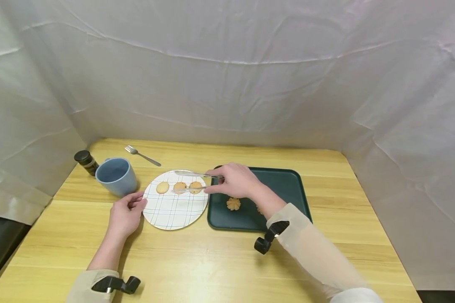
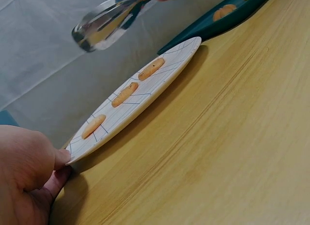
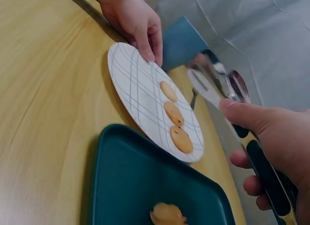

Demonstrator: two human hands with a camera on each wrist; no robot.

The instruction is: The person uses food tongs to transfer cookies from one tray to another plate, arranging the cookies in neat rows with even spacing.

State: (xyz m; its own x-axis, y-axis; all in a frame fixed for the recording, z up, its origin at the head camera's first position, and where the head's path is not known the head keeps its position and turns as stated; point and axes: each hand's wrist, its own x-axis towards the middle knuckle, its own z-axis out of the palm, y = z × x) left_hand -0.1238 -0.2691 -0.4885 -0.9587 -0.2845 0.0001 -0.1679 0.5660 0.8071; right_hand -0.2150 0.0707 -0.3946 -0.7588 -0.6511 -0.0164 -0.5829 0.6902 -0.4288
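Nearest us, black bands [image 1: 110, 284] sit over both pale sleeves [image 1: 314, 248], above the wood table [image 1: 193, 265]. Left hand [image 1: 126, 212] is pinching the near-left rim of the checked white plate [image 1: 170, 214], thumb on top; we can't tell whether that edge is lifted. Right of the plate, the dark green tray [image 1: 280, 181] carries a flower-shaped cookie [image 1: 233, 204], plus a second one [image 1: 259, 209] mostly hidden behind the right wrist. Right hand [image 1: 236, 181] crosses above the tray, clamped on the metal tongs [image 1: 200, 174]; we see the tong arms spread apart, ends over the far half of the plate, held above its surface. Three round cookies sit there in a row: a plain pale one [image 1: 162, 187] at left, then two browner ones [image 1: 180, 185]. Left of the plate we've got a blue mug [image 1: 126, 185], with a black-capped jar [image 1: 86, 160] just beyond it. Farther back, a fork [image 1: 148, 158] lies on the wood, then a wrinkled pale sheet [image 1: 212, 84] hangs behind.
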